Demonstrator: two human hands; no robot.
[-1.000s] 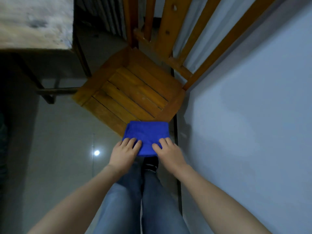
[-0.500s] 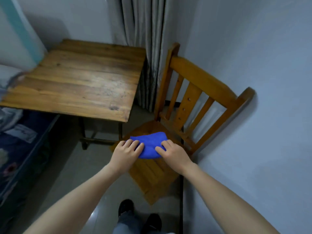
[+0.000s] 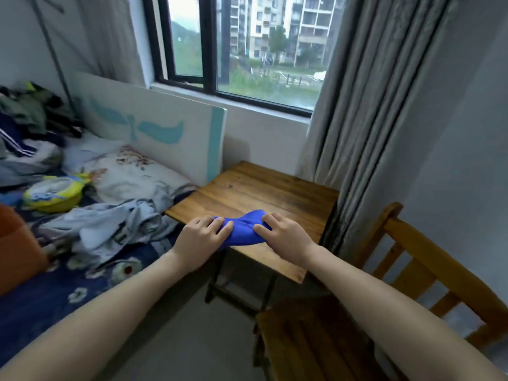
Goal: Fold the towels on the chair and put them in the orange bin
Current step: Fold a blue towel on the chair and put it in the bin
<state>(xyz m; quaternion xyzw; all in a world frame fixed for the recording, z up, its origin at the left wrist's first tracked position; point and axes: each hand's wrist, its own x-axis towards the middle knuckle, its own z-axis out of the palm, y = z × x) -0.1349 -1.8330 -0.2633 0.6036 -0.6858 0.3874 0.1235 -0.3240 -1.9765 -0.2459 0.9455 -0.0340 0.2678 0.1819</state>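
Observation:
A folded blue towel point(image 3: 242, 229) hangs in the air in front of the wooden table, held between both hands. My left hand point(image 3: 202, 237) grips its left end with curled fingers. My right hand point(image 3: 283, 235) grips its right end the same way. The towel sags a little in the middle. The wooden chair point(image 3: 384, 284) stands at the lower right with a bare slatted seat. An orange bin point(image 3: 16, 246) shows partly at the far left edge, on the bed.
A small wooden table point(image 3: 264, 193) stands under the window, beside grey curtains point(image 3: 365, 105). A bed point(image 3: 55, 284) with a blue floral sheet, a pillow point(image 3: 129, 174) and piles of clothes point(image 3: 104, 224) fills the left side. Grey floor point(image 3: 198, 339) lies between bed and chair.
Both hands lifted the blue towel off the chair seat and carried it left, up to table height. My view swung up from the chair and floor toward the bed and window.

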